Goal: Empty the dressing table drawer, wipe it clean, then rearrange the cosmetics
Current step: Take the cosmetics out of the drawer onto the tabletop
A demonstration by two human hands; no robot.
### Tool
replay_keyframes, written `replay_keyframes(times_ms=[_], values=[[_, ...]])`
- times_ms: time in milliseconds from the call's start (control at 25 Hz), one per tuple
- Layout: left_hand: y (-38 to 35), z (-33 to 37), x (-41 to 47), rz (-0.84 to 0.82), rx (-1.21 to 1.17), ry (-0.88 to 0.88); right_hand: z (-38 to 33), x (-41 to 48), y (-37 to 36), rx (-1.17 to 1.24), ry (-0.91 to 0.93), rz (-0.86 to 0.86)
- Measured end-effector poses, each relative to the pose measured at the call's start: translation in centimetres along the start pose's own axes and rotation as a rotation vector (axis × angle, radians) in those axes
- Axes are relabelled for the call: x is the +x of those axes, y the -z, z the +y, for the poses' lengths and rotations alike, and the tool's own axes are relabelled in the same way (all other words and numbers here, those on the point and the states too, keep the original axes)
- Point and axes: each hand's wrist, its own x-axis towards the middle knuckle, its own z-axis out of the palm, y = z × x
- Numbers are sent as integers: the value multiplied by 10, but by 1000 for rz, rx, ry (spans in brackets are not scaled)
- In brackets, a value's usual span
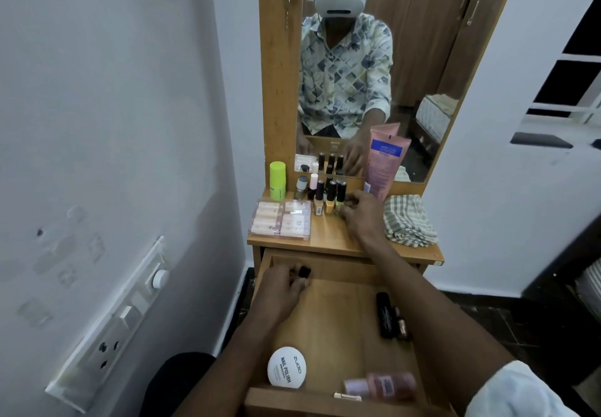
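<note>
Head view: left hand (286, 281) grasps a small dark bottle (304, 272) in the drawer's (335, 312) far-left corner, while right hand (359, 218) pinches among crowded nail polish bottles (328, 195) that may topple.

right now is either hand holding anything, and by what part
The left hand grips a small dark-capped bottle in the drawer, its body hidden. The right hand touches the nail polish bottles; a hold cannot be told.
</note>
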Motion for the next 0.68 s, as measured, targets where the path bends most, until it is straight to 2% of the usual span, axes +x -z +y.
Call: replay_keyframes(times_ms=[80,200,280,360,440,560,680], values=[[0,0,0,-44,-122,44,0,-9,1,7,5,22],[0,-2,-3,-104,-277,41,0,-42,19,58,108,88],[2,0,-4,-138,-429,34,4,-73,31,57,162,-77],[4,3,-5,-182,-631,55,8,-105,36,40,136,-361],[4,3,-6,-195,-770,84,10,-130,32,168,78,-495],[4,3,-9,-192,-822,101,7,-152,22,360,16,-420],[6,4,-13,-157,-744,148,2,-159,18,323,12,-284]])
